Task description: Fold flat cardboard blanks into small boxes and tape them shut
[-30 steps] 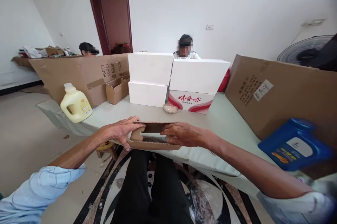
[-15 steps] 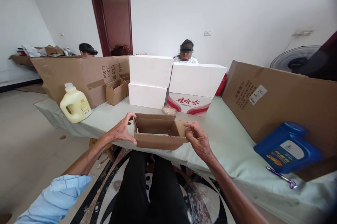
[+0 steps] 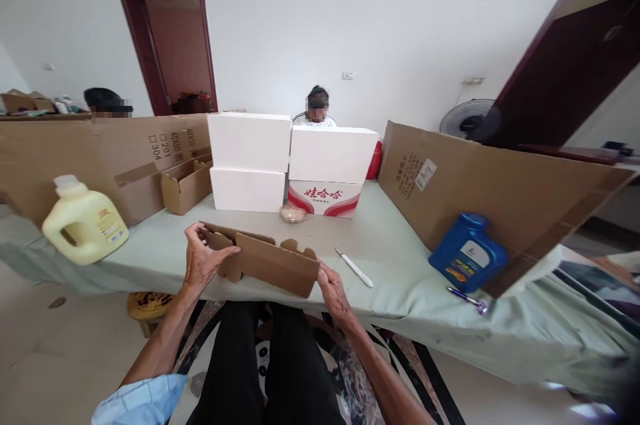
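Observation:
A small brown cardboard box [image 3: 277, 265], partly folded flat with loose flaps showing along its edges, is held between my hands above the table's near edge. My left hand [image 3: 204, 257] grips its left end, thumb across the near face and fingers behind. At the right end, my right hand [image 3: 334, 288] pinches the corner of the panel. On the cloth just beyond my right hand lies a slim white pen-like tool [image 3: 355, 268]. A small clear-wrapped bundle [image 3: 293, 213] rests farther back, in front of the white boxes.
White boxes [image 3: 250, 142] stand stacked at the back, beside a red-and-white carton [image 3: 324, 200]. A yellow jug [image 3: 85, 225] and an open cardboard box [image 3: 185, 188] are at left. At right are a blue bottle [image 3: 467, 255], purple pen [image 3: 467, 300] and large cardboard panel [image 3: 480, 192]. People sit beyond.
The box has gone from open and upright to tipped and partly collapsed, its near panel facing me. The view has turned right, and the white pen-like tool now shows on the table.

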### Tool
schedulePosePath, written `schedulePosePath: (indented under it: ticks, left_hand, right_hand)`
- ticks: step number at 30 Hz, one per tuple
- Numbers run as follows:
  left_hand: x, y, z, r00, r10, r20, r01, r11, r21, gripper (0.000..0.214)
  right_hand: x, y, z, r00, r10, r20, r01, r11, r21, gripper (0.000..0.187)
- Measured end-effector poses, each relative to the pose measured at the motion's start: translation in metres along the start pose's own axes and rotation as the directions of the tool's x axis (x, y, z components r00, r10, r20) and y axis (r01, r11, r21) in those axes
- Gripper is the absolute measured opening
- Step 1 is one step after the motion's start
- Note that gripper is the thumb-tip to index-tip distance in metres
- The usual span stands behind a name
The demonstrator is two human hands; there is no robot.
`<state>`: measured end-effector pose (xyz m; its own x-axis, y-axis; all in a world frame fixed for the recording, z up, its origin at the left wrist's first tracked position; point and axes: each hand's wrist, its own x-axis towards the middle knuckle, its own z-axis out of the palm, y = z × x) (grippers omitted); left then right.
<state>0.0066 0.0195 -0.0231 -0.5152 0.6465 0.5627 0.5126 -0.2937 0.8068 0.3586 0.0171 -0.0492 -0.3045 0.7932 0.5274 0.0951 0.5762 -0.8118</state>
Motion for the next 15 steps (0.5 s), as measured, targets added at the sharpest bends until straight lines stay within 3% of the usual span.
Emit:
schedulePosePath:
  ticks: [8,11,15]
  left_hand:
    - [0.001,-0.001,0.008,0.998,-0.036,-0.050,0.039,0.998,0.050,0.112]
    - [0.000,0.001,0.009,0.998,-0.044,-0.034,0.046,0.998,0.035,0.115]
    - [-0.001,0.001,0.008,0.998,-0.054,0.029,0.055,0.998,-0.026,0.125]
  right_hand:
    - [-0.017,-0.011,0.003,0.991,0.034,0.130,0.000,0.967,-0.256,0.019]
    - [-0.020,-0.011,0.002,0.985,0.074,0.154,-0.022,0.950,-0.313,0.017]
    - [-0.028,-0.008,0.003,0.991,0.087,0.099,-0.043,0.923,-0.382,0.023]
